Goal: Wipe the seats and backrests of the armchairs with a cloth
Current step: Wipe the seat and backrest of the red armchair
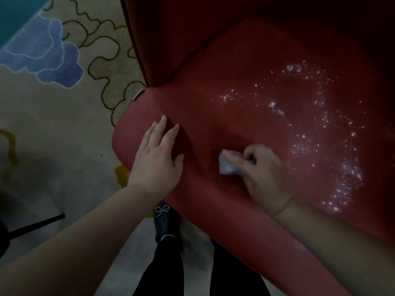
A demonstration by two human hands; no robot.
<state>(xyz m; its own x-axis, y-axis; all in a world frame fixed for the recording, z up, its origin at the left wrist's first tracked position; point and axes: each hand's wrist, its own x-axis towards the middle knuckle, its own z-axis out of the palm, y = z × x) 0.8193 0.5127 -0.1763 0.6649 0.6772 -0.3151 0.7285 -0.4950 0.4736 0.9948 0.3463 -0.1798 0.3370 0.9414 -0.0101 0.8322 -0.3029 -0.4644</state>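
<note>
A red armchair fills the right of the view; its seat [245, 99] is smooth and shiny, with a band of glistening wet droplets [316, 129] across its right part. The dark red backrest [171, 35] rises at the top. My left hand [158, 154] lies flat with straight fingers on the seat's front left corner. My right hand [263, 171] grips a small crumpled grey cloth [229, 163] and presses it on the seat near the front edge, left of the droplets.
A patterned carpet [64, 116] with blue cloud shapes and dark curly lines lies left of the chair. My dark-trousered legs and a dark shoe [165, 221] stand at the seat's front edge. A thin black rod [36, 226] crosses the floor at lower left.
</note>
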